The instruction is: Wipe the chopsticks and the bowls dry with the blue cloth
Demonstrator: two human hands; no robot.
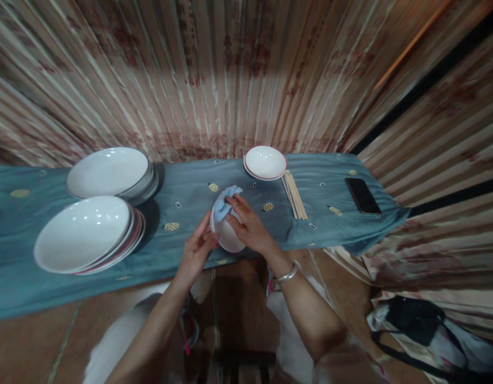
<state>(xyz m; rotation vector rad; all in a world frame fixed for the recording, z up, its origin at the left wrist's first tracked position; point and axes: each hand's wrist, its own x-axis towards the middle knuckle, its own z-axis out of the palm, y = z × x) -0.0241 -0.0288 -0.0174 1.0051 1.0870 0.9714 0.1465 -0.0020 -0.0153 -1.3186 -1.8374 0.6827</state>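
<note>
A small white bowl is tilted between my two hands, over the front part of the cloth-covered table. My left hand grips the bowl's left rim. With my right hand I pinch a light blue cloth against the bowl's upper edge and inside. Part of the bowl's inside is covered by the cloth and my fingers. Beyond my hands, a small stack of red-rimmed white bowls stands near the back edge. Several light wooden chopsticks lie beside that stack.
On the left stand two stacks of large white dishes, a rear stack and a front stack. A black phone lies at the right. A blue patterned tablecloth covers the table. Pleated curtains hang behind. A bag is at lower right.
</note>
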